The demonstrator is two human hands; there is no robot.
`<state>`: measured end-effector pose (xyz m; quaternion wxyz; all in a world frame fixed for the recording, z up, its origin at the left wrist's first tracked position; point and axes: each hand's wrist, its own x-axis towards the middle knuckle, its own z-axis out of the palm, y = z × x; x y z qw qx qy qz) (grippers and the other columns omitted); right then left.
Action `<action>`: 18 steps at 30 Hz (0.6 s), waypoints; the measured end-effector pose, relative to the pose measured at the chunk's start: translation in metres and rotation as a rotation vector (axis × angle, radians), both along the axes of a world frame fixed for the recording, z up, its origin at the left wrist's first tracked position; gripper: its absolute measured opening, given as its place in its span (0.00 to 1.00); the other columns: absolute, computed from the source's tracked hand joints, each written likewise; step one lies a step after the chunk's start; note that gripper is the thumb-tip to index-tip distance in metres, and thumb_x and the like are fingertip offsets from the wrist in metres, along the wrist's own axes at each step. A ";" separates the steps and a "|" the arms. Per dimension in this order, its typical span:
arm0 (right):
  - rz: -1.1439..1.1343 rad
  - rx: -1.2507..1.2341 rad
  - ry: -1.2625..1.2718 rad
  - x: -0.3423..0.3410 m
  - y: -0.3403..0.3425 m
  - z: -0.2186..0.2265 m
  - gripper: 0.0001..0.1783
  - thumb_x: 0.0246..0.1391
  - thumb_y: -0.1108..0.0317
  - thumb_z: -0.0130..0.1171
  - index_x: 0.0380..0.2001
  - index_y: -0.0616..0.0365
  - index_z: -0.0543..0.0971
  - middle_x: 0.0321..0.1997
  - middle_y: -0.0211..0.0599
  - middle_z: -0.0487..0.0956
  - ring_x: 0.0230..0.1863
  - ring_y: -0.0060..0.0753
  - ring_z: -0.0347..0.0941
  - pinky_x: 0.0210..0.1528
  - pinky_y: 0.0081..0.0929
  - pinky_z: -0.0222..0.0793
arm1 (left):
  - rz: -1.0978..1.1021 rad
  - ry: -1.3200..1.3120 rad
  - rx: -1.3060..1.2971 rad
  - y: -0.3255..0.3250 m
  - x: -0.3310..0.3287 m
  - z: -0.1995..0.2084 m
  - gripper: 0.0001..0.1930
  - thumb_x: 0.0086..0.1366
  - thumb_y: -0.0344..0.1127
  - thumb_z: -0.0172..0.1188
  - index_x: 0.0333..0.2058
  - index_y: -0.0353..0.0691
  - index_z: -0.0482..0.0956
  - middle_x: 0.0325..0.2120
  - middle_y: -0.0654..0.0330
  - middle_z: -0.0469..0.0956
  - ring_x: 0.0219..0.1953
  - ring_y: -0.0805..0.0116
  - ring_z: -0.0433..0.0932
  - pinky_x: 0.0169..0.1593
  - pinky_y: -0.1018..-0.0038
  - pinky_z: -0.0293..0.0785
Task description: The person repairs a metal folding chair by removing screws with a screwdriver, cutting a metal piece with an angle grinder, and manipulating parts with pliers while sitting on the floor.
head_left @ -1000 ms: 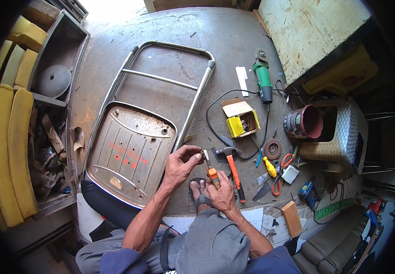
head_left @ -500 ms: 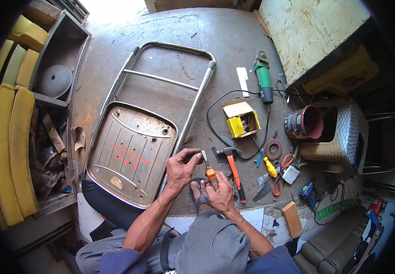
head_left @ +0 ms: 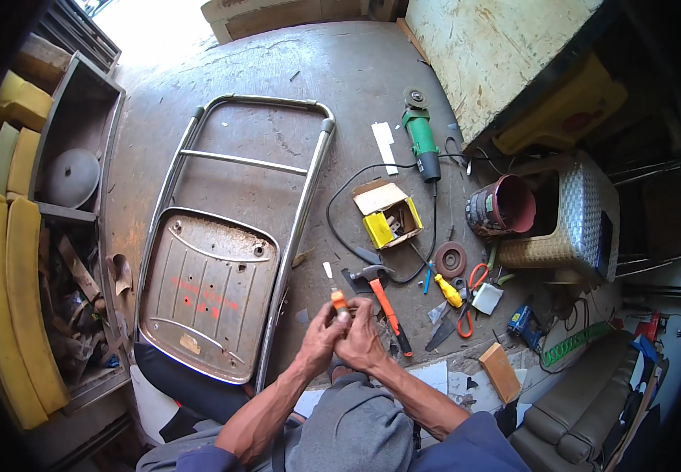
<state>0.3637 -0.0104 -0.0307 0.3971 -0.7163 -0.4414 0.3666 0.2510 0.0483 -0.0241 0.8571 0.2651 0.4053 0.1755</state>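
With the clock centred on the pair of hands, the person's left hand (head_left: 322, 338) is wrapped round the handle of a small orange screwdriver (head_left: 338, 300), whose flat pale tip points toward eleven o'clock. The right hand (head_left: 362, 341) is pressed against the left, its fingers bent; whether it grips anything cannot be told.

The screwdriver is just above the knuckles, over the floor (head_left: 277, 185). An orange-handled hammer (head_left: 387, 305) lies near the right hand at two o'clock. Between nine and ten o'clock a metal chair frame (head_left: 296, 211) lies flat, holding a rusty seat panel (head_left: 207, 267). At one o'clock stands an open yellow box (head_left: 377, 230), with a green grinder (head_left: 421, 144) farther out. A yellow screwdriver (head_left: 450, 293) lies between two and three, and a wooden block (head_left: 500, 374) at half past three.
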 end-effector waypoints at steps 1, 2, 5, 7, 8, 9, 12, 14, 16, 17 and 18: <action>0.124 -0.015 0.071 0.011 -0.001 0.004 0.41 0.44 0.64 0.70 0.57 0.67 0.59 0.53 0.56 0.65 0.57 0.56 0.65 0.63 0.45 0.62 | 0.008 0.019 -0.005 0.007 -0.004 -0.001 0.32 0.69 0.50 0.63 0.62 0.36 0.66 0.49 0.56 0.77 0.52 0.69 0.76 0.57 0.72 0.71; 0.246 -0.029 0.296 0.029 0.009 0.012 0.47 0.46 0.61 0.72 0.64 0.64 0.57 0.57 0.56 0.69 0.59 0.53 0.70 0.64 0.42 0.65 | 0.039 -0.017 -0.031 0.015 -0.008 -0.004 0.28 0.72 0.51 0.59 0.59 0.36 0.68 0.48 0.57 0.78 0.50 0.68 0.78 0.53 0.71 0.75; -0.005 0.111 -0.015 0.108 0.066 0.005 0.27 0.48 0.62 0.71 0.48 0.68 0.77 0.45 0.52 0.80 0.47 0.47 0.79 0.48 0.37 0.75 | 0.117 0.170 0.083 0.037 -0.023 -0.014 0.24 0.76 0.50 0.51 0.57 0.35 0.66 0.48 0.55 0.74 0.47 0.65 0.79 0.44 0.69 0.82; -0.259 0.174 -0.330 0.176 0.130 0.011 0.19 0.53 0.63 0.67 0.45 0.63 0.77 0.48 0.56 0.78 0.50 0.53 0.77 0.53 0.42 0.72 | 0.170 0.200 0.109 0.050 -0.034 -0.015 0.23 0.76 0.48 0.48 0.59 0.38 0.65 0.44 0.56 0.73 0.40 0.65 0.79 0.38 0.65 0.84; -0.353 0.065 -0.449 0.223 0.157 -0.003 0.22 0.54 0.63 0.66 0.48 0.63 0.75 0.51 0.58 0.77 0.53 0.56 0.74 0.56 0.45 0.70 | 0.182 0.198 0.123 0.054 -0.033 -0.015 0.23 0.75 0.50 0.49 0.59 0.38 0.66 0.42 0.57 0.74 0.36 0.67 0.79 0.35 0.68 0.82; -0.397 0.065 -0.629 0.251 0.186 -0.010 0.32 0.53 0.57 0.67 0.55 0.66 0.72 0.53 0.59 0.75 0.54 0.59 0.73 0.58 0.46 0.68 | 0.212 0.212 0.139 0.058 -0.037 -0.017 0.24 0.75 0.51 0.50 0.58 0.38 0.66 0.40 0.58 0.74 0.33 0.70 0.78 0.31 0.71 0.81; -0.440 -0.231 -0.674 0.353 0.242 -0.068 0.50 0.43 0.43 0.71 0.60 0.70 0.69 0.60 0.63 0.73 0.58 0.57 0.73 0.61 0.45 0.68 | 0.235 0.238 0.107 0.064 -0.030 -0.015 0.23 0.74 0.50 0.54 0.56 0.39 0.68 0.34 0.62 0.73 0.26 0.74 0.75 0.25 0.75 0.75; -0.276 -0.486 -0.508 0.367 0.270 -0.081 0.52 0.37 0.41 0.72 0.57 0.73 0.71 0.58 0.62 0.77 0.53 0.53 0.79 0.55 0.43 0.74 | 0.196 0.352 0.143 0.068 -0.031 -0.004 0.21 0.73 0.45 0.56 0.57 0.38 0.67 0.28 0.65 0.72 0.23 0.77 0.72 0.22 0.78 0.71; -0.255 -0.512 -0.323 0.369 0.276 -0.084 0.45 0.38 0.44 0.71 0.50 0.73 0.76 0.47 0.57 0.81 0.43 0.49 0.81 0.47 0.40 0.77 | 0.193 0.398 0.170 0.066 -0.030 -0.002 0.19 0.71 0.39 0.59 0.56 0.38 0.69 0.23 0.69 0.69 0.20 0.81 0.68 0.22 0.80 0.66; -0.251 -0.524 -0.231 0.367 0.277 -0.082 0.41 0.39 0.45 0.71 0.47 0.73 0.78 0.42 0.55 0.83 0.37 0.48 0.82 0.43 0.38 0.78 | 0.177 0.406 0.189 0.067 -0.029 -0.002 0.18 0.71 0.38 0.59 0.55 0.38 0.70 0.23 0.69 0.70 0.20 0.81 0.68 0.22 0.80 0.66; -0.328 -0.462 -0.102 0.341 0.274 -0.061 0.31 0.38 0.51 0.70 0.36 0.71 0.82 0.31 0.47 0.82 0.26 0.40 0.79 0.33 0.33 0.77 | 0.167 0.422 0.210 0.066 -0.031 -0.002 0.17 0.71 0.38 0.60 0.54 0.38 0.71 0.24 0.69 0.70 0.20 0.81 0.67 0.23 0.80 0.65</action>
